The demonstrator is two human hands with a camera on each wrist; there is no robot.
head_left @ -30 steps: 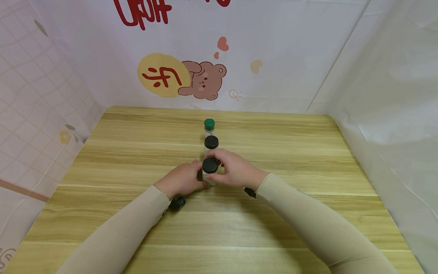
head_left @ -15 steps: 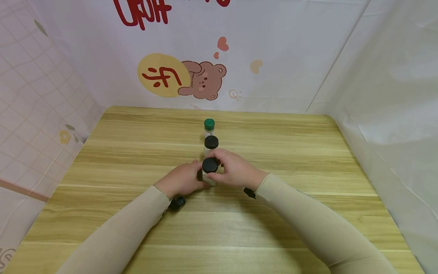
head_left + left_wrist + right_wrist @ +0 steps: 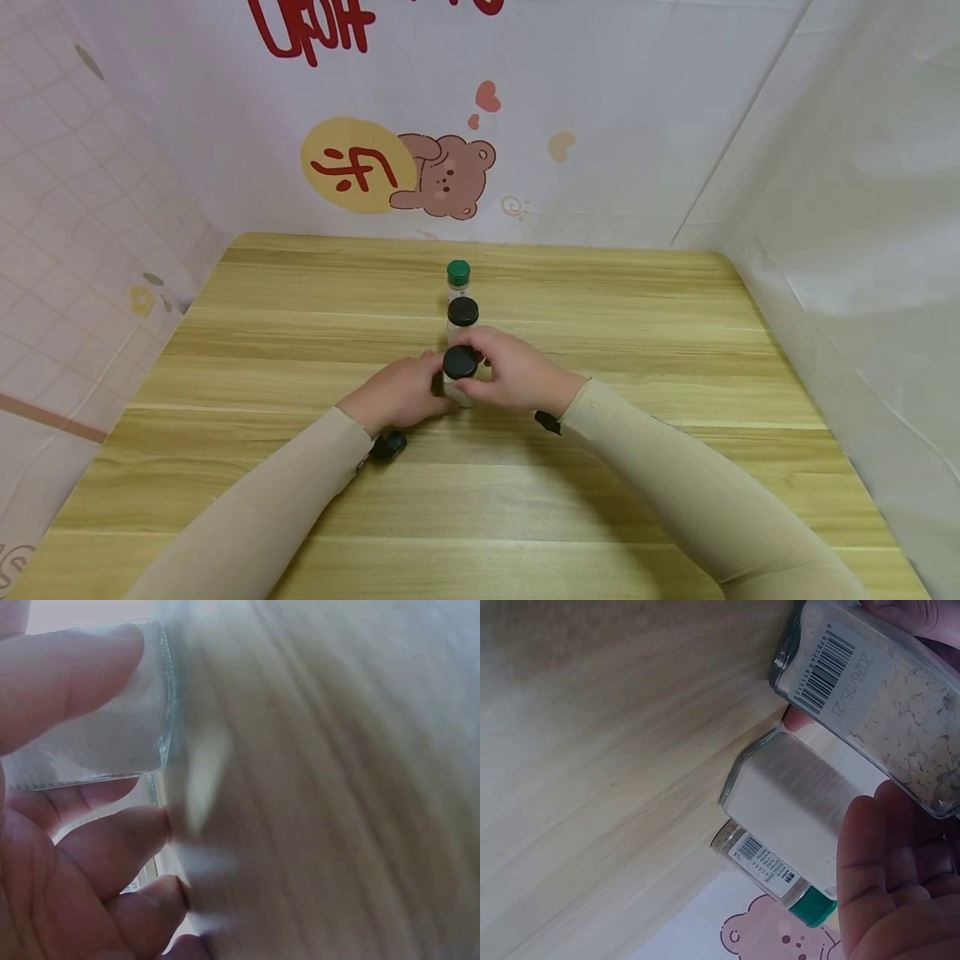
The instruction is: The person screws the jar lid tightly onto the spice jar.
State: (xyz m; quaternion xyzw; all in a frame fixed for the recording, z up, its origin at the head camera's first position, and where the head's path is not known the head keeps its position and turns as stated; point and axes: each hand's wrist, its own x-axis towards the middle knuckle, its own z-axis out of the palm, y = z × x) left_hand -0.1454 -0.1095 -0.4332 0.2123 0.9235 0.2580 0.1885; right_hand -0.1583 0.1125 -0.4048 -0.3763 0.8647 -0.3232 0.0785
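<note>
A square glass spice jar (image 3: 877, 697) with a black lid (image 3: 460, 362) stands upright on the wooden table, a barcode label on one side and pale flaky contents. My left hand (image 3: 405, 392) grips its lower part from the left, the thumb (image 3: 82, 671) lying across the glass. From the right, my right hand (image 3: 517, 371) holds the same jar near the top, thumb in front and fingers curled behind. Just behind it is a second black-lidded jar (image 3: 462, 313) with whitish contents, partly hidden by my right fingers. Farther back stands a small green-capped bottle (image 3: 459, 275).
The three containers form a line running away from me on the wooden table (image 3: 637, 317). A white sheet (image 3: 600, 83) with a printed bear hangs behind the table. More white sheeting (image 3: 862, 208) borders the right side. Dark wrist gear (image 3: 388, 445) sits under my left wrist.
</note>
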